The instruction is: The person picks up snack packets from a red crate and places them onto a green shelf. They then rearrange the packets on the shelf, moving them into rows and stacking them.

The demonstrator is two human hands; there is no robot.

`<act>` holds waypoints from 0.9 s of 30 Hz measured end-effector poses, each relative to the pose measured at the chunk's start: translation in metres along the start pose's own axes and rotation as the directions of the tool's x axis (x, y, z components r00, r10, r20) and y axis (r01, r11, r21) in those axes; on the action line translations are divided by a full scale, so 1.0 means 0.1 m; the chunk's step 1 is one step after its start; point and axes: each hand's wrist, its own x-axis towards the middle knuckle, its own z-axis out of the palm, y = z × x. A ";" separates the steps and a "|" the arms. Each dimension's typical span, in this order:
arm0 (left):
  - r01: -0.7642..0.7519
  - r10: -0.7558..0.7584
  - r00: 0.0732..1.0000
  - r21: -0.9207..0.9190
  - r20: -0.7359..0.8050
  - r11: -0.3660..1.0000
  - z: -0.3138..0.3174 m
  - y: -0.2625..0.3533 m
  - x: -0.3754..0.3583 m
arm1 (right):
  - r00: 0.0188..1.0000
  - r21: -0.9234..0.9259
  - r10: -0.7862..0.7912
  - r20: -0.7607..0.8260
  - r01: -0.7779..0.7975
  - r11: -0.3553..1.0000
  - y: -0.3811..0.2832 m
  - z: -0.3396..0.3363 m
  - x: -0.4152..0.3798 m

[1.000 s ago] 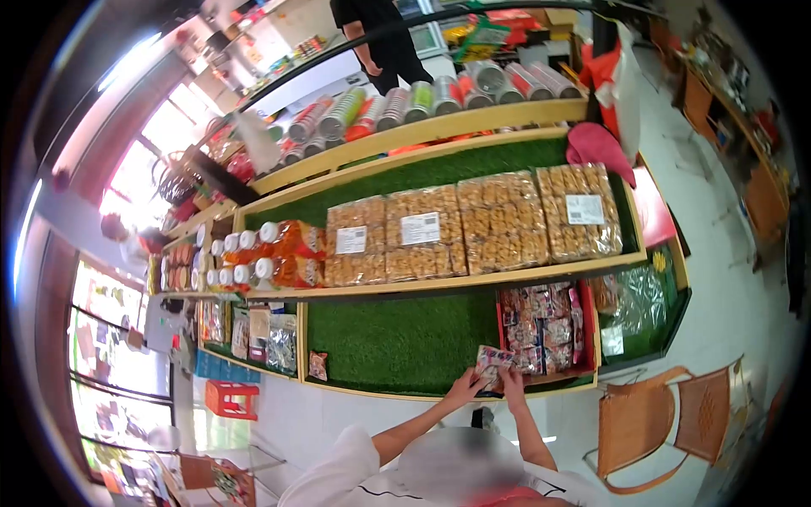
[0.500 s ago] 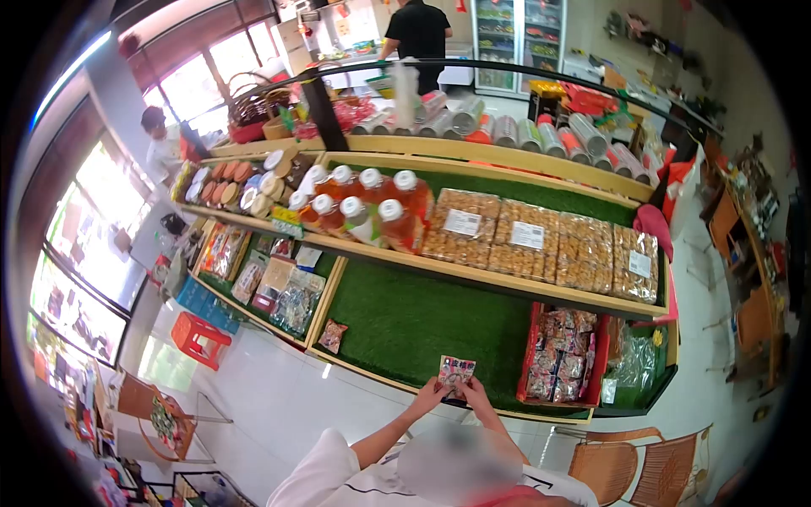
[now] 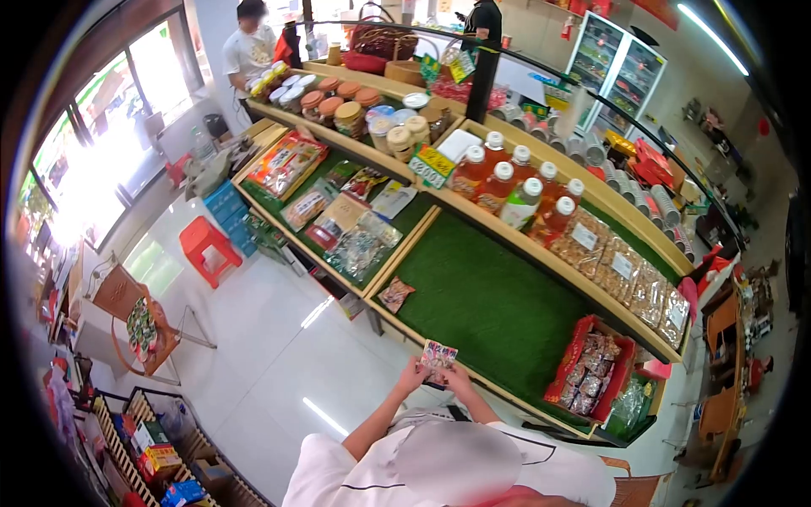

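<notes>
Between the left hand (image 3: pixel 411 375) and the right hand (image 3: pixel 457 378), at the front edge of the green-lined shelf (image 3: pixel 490 313), is a small printed packet (image 3: pixel 438 355), its sides seemingly pinched by both. The step in hand looks like holding it up to view; moving it calls for both grips to shift together. Ahead of the left hand, slightly left, lies a loose packet (image 3: pixel 395 294); well right of the right hand, a red box (image 3: pixel 568 365) holds wrapped packs (image 3: pixel 593 370)
</notes>
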 end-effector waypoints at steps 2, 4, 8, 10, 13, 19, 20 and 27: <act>-0.013 0.013 1.000 0.026 -0.028 1.000 -0.27 0.19 -0.09 | 0.999 -0.120 -0.006 0.046 0.011 0.993 -0.16 0.20 0.01; -0.028 0.028 0.999 0.005 -0.043 1.000 -0.38 0.25 -0.09 | 0.999 -0.161 0.025 0.034 -0.019 0.987 -0.22 0.30 0.06; -0.012 0.005 0.998 -0.116 -0.061 0.993 -0.40 0.19 0.01 | 0.993 -0.125 0.118 0.002 -0.117 0.985 -0.25 0.32 0.17; 0.014 -0.020 0.999 -0.114 -0.048 0.993 -0.44 0.20 0.10 | 0.989 -0.109 0.143 -0.020 -0.145 0.983 -0.31 0.32 0.27; 0.017 -0.017 1.000 -0.040 -0.003 0.999 -0.58 0.34 0.39 | 0.983 -0.071 0.181 -0.028 -0.182 0.981 -0.30 0.32 0.59; -0.158 0.188 0.979 0.304 -0.074 0.939 -0.67 -0.27 1.30 | 0.999 -0.256 -0.025 -0.045 0.013 0.966 -0.44 0.47 1.46; -0.101 0.111 0.993 0.218 -0.035 0.971 -0.77 -0.18 1.42 | 0.999 -0.116 0.033 0.004 -0.032 0.993 -0.41 0.52 1.62; -0.026 0.021 1.000 0.239 0.022 0.971 -1.17 0.33 2.06 | 0.985 -0.089 0.126 -0.121 -0.137 0.987 -0.65 0.71 2.48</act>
